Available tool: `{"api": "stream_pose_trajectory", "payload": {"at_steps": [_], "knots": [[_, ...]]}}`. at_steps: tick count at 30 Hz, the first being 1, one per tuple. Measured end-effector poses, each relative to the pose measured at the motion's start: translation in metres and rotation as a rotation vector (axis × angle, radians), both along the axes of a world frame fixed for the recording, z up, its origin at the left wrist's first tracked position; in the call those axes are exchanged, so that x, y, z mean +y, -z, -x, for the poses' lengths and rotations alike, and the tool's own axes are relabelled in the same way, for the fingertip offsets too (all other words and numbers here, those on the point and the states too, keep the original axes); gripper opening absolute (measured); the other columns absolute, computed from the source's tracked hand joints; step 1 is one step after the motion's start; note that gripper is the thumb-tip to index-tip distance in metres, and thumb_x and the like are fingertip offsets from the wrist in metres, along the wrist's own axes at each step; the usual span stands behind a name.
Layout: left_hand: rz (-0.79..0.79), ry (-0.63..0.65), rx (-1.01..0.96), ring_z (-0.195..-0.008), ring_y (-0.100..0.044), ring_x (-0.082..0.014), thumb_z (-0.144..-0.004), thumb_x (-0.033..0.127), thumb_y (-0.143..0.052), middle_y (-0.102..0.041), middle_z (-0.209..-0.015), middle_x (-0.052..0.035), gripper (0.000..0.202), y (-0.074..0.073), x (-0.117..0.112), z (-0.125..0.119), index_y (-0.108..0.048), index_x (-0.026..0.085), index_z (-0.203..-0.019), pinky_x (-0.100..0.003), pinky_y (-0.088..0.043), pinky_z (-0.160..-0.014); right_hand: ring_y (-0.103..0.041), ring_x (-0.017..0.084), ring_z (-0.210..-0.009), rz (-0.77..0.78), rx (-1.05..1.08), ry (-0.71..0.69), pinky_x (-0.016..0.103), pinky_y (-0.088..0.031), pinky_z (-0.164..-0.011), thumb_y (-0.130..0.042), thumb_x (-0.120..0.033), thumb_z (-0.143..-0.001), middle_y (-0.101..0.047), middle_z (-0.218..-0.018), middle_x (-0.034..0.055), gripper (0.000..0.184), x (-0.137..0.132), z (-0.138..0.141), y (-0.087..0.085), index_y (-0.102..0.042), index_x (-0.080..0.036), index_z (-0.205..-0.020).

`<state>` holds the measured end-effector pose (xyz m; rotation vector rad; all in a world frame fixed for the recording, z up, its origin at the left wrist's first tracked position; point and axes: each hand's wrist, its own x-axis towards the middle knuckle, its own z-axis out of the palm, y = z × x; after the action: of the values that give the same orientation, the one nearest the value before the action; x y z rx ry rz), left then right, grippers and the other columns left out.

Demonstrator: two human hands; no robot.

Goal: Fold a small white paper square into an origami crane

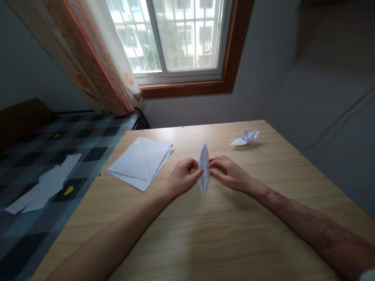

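At far left, loose white paper [47,187] is seen lying on the checked bed [96,156]; next, on the tabletop [234,230], a stack of white sheets [140,156] is laid with its edges unaligned. Now the left hand [184,175]: it is nearly closed, the thumb laid on a folded paper [205,158], the other fingers curled at its left edge, so the piece appears pinched there. Between the two hands that folded paper is held upright, narrow, its lower end split into two points. It can be judged featherlight, crisp along the creases, easily crumpled, best taken gently by its layered edges. Then the right hand [230,172], half curled, thumb and forefinger parted just beside the paper; whether anything is gripped cannot be told. Farthest right, a paper bird [246,137] is perched.
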<state>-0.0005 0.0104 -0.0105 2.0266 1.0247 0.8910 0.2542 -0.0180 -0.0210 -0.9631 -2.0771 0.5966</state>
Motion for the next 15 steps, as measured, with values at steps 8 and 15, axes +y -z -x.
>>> {"api": "stream_pose_trajectory", "payload": {"at_steps": [8,15], "knots": [[0.166,0.202,-0.166,-0.094,-0.069,-0.0231,-0.102,0.048,-0.073,-0.076,-0.102,-0.0085,0.033,-0.004,-0.004,0.001,-0.078,0.016,-0.104,-0.033,-0.055,-0.086,-0.068,0.021,-0.084,0.378,0.287,0.098,0.034,-0.053,-0.078,-0.077,-0.053,-0.1,-0.076,-0.09,0.0031,0.032,0.006,0.014,0.0,-0.077,-0.021,-0.098],[0.13,0.247,-0.225,-0.118,-0.07,-0.0317,-0.105,0.05,-0.07,-0.077,-0.119,-0.0138,0.036,-0.013,-0.006,0.002,-0.082,0.017,-0.115,-0.043,-0.055,-0.107,-0.068,0.018,-0.082,0.4,0.609,0.091,0.032,-0.055,-0.077,-0.089,-0.053,-0.089,-0.076,-0.098,0.0014,0.041,0.013,0.038,0.01,-0.069,-0.025,-0.112]]}}
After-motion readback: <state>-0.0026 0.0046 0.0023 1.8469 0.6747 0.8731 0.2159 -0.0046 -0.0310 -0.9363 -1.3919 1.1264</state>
